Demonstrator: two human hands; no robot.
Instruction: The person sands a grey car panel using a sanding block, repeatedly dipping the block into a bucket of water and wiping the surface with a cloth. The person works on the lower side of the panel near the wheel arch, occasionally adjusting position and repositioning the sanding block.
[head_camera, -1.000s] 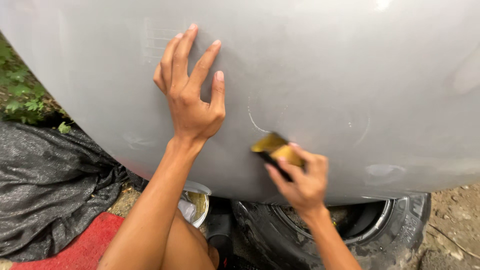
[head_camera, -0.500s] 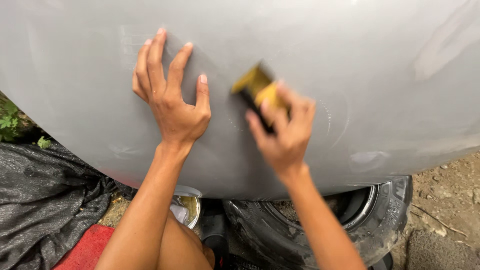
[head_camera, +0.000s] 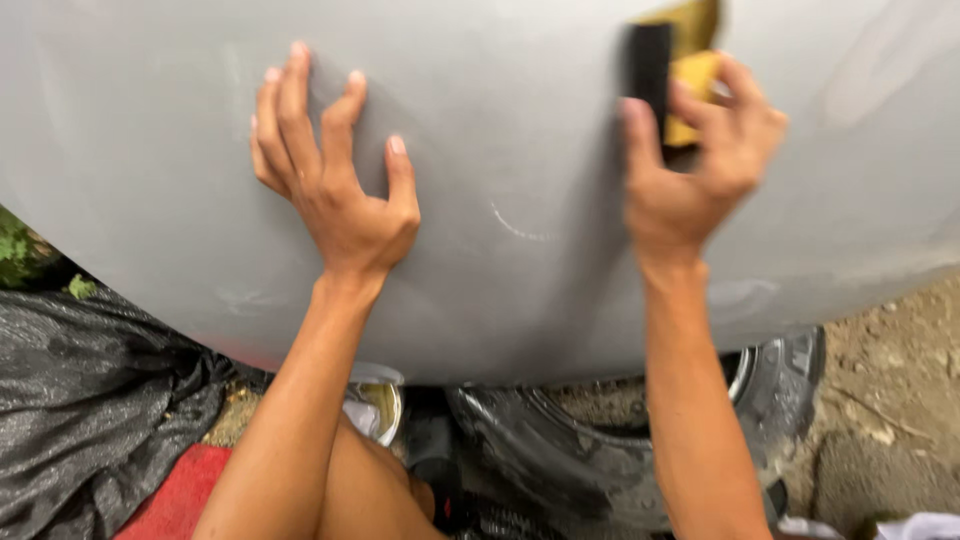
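Raised since the earlier frame, the right hand (head_camera: 700, 165) is clamped in a firm grip on a yellow-and-black sanding block (head_camera: 668, 70), pressed to the smooth, curved grey panel (head_camera: 500, 120). The left hand (head_camera: 335, 190) is spread flat, holding nothing. A worn tyre (head_camera: 600, 450) is noted below.

1 head camera is looking down, close to the grey panel (head_camera: 480, 300), ground (head_camera: 890, 400) showing beneath.

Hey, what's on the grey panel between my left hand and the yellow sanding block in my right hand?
In the head view, only bare grey curved panel lies between the left hand and the yellow-and-black sanding block, apart from a faint curved scratch mark lower down.
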